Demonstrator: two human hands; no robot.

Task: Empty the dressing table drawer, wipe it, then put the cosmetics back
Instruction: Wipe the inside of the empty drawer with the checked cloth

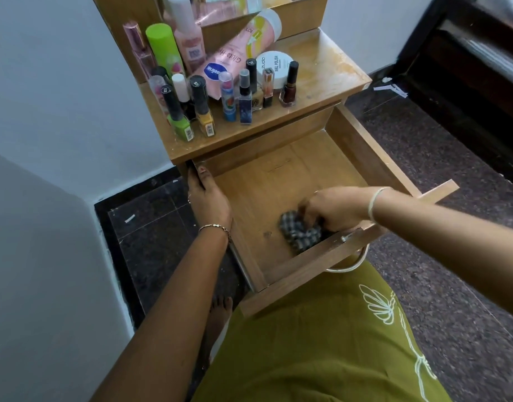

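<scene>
Head view: A person's right hand (330, 210) clutched a checked cloth (300, 233) against the floor of the open drawer (264, 184), near its front panel, apparently wiping it. The left hand (209, 198) gripped the drawer's left wall, thumb inside, likely to steady it. The cosmetics (245, 97) stood crowded on the tabletop (322, 65), outside the drawer, presumably awaiting return. The right fingertips were buried in the cloth, part of which lay hidden behind the front panel. The mirror (243, 5) was cut off at the top edge.
</scene>
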